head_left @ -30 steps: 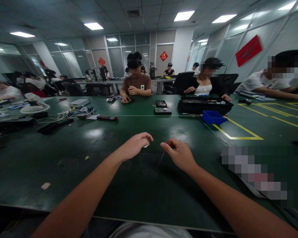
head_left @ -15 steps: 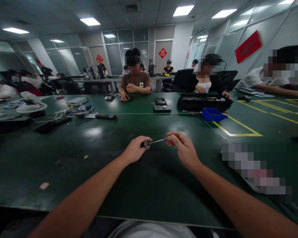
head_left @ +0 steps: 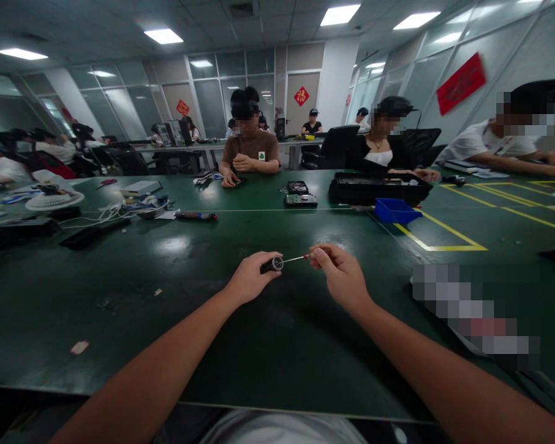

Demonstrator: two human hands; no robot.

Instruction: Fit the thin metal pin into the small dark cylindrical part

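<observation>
My left hand [head_left: 255, 277] is closed round a short black cylinder [head_left: 269, 265] with a pale round end that faces right, towards me. The fingers hide part of it, and I cannot make out its kind. In my right hand [head_left: 341, 271] is a screwdriver [head_left: 296, 258], its reddish handle pinched between thumb and fingers. The thin metal shaft points left, and its tip is at the cylinder's round end. Whether the tip goes inside is too small to tell. Both hands are held above the green table [head_left: 240, 370].
Ahead lie hard drives [head_left: 300, 200], a blue bin [head_left: 396, 211] and a long black casing [head_left: 379, 188]. A second dark tool [head_left: 195, 216], cables and a white fan [head_left: 54, 198] are further left. A blurred-out pale object [head_left: 467, 314] lies right of my arm. Several people sit around.
The cylinder has turned in my left hand, so more of its black side shows and its end faces further right. The screwdriver's shaft stays at that end. The view has shifted slightly.
</observation>
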